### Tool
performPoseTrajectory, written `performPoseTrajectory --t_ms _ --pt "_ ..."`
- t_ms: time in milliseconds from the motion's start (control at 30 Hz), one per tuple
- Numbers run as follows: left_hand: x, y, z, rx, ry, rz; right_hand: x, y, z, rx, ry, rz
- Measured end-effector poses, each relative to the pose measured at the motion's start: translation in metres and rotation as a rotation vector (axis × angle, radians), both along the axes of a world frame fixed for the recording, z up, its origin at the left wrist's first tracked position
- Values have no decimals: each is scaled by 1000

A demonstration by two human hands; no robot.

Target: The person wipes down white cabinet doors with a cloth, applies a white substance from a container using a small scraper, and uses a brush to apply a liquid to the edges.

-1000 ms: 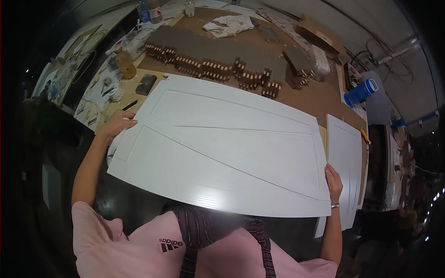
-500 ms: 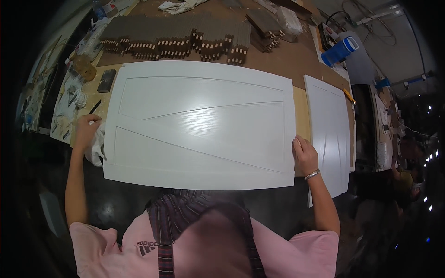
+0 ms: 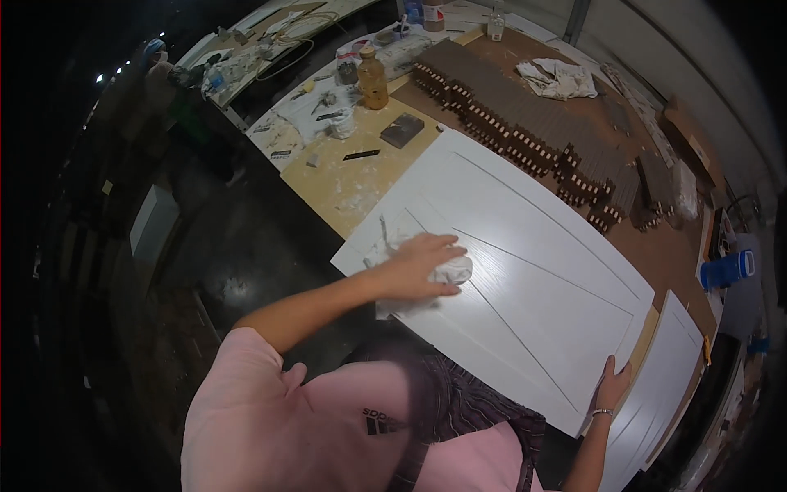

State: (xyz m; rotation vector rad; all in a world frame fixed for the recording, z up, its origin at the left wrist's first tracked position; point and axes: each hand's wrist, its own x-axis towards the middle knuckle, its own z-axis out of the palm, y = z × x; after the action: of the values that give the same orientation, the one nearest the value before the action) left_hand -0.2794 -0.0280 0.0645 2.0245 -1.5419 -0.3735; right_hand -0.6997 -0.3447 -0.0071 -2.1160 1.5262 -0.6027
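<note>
A white door panel (image 3: 525,328) with thin grooved lines lies flat on the worktable. On its left part rests my left hand (image 3: 418,266), fingers curved over a bunched white cloth (image 3: 452,272) that it presses to the surface. Part of the cloth trails past the panel's near edge, and the palm hides some of it. At the panel's right end, my right hand (image 3: 611,387) grips the edge, a bracelet round its wrist. A second white panel (image 3: 664,369) lies just to the right of that hand.
Beyond the panel lie rows of dark brown wooden strips (image 3: 525,123). At the far left are a dark block (image 3: 402,129), a black-handled tool (image 3: 361,154) and an amber bottle (image 3: 373,79). A blue bottle (image 3: 726,269) stands at right. Another person (image 3: 164,78) is at far left.
My left hand has come from beside the panel's left edge onto its face, bringing the cloth along. My right hand stays at the right edge. The view has turned toward the left.
</note>
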Motion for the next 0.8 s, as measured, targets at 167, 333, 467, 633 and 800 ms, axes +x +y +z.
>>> performPoseTrajectory --t_ms 167,333,467,633,800 --pt "19 3 -29 -2 -312 -93 17 -6 17 143 177 -118" --pt "88 6 -10 -361 90 600 18 -2 -3 -96 142 -191" --pt "-31 -26 -24 -350 -1 225 26 4 4 -9 120 -178" --pt "53 31 -41 -129 -17 351 28 14 22 92 109 -218" --pt "12 16 -24 -316 -314 405 21 8 9 66 149 -202"
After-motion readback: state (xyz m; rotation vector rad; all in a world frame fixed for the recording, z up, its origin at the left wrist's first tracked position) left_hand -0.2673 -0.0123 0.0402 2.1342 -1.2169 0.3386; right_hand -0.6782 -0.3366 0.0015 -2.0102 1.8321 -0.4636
